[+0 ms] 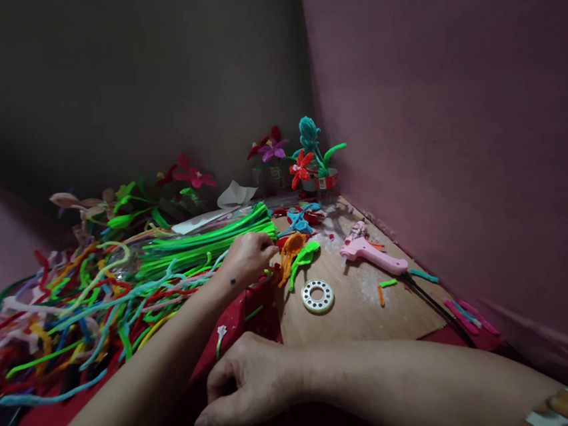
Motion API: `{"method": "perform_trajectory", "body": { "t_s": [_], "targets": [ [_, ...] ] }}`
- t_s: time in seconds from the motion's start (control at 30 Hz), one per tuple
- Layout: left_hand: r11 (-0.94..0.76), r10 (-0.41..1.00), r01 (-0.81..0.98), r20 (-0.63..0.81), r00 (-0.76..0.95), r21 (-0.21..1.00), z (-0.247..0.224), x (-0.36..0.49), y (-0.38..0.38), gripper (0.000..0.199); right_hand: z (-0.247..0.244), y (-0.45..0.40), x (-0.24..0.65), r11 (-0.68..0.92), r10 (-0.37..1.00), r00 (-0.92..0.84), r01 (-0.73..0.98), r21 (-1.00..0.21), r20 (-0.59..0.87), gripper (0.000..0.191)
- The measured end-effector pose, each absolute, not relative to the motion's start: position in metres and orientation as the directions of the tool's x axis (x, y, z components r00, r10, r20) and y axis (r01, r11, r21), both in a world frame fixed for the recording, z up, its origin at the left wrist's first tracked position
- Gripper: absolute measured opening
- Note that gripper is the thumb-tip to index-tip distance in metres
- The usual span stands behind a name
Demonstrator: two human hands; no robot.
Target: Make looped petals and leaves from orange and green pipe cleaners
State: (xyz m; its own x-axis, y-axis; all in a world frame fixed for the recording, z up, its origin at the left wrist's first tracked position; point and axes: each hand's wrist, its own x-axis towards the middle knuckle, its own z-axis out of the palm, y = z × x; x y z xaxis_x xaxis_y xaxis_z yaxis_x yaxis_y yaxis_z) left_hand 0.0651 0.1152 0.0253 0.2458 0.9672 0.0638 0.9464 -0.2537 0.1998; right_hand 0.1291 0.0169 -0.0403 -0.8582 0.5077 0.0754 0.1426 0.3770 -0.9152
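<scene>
My left hand is closed at the right end of a bundle of bright green pipe cleaners. Its fingertips are turned away, so what they pinch, if anything, is hidden. Nearer to me, my right hand hangs over the red cloth, fingers bent and thumb apart from them; nothing shows between. Just beyond its knuckles is a small green stem with a white tip. To the right of my left hand lie an orange looped pipe-cleaner piece and a green one.
A wooden board carries a round disc with holes and a pink glue gun with a black cord. Loose colourful pipe cleaners heap up on the left. Pipe-cleaner flowers stand at the back corner, against the walls.
</scene>
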Motion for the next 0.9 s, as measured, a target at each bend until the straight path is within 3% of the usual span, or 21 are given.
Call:
{"method": "perform_trajectory", "body": {
  "t_s": [0.17, 0.33, 0.63, 0.77, 0.9],
  "targets": [
    [-0.182, 0.983, 0.946, 0.044, 0.177, 0.269, 0.036, 0.025, 0.094, 0.027, -0.044, 0.013, 0.129, 0.511, 0.505, -0.827, 0.057, -0.858, 0.246, 0.026],
    [-0.123, 0.992, 0.923, 0.045, 0.115, 0.364, 0.033, -0.013, 0.078, 0.028, -0.04, 0.005, 0.129, 0.742, 0.43, -0.804, 0.055, -0.668, 0.411, 0.021],
    [-0.186, 0.983, 0.904, 0.079, 0.168, 0.385, 0.006, -0.009, 0.087, 0.02, -0.015, -0.005, 0.114, 0.912, 0.159, -0.881, -0.042, -0.409, 0.446, 0.026],
    [-0.237, 0.969, 0.876, 0.161, 0.185, 0.419, -0.007, 0.0, 0.093, 0.011, -0.034, 0.004, 0.113, 0.931, 0.243, -0.733, -0.008, -0.365, 0.635, 0.026],
    [-0.235, 0.961, 0.823, 0.251, 0.116, 0.517, 0.001, -0.005, 0.093, 0.012, -0.045, 0.012, 0.118, 0.928, 0.289, -0.672, 0.02, -0.373, 0.682, 0.024]
  ]
}}
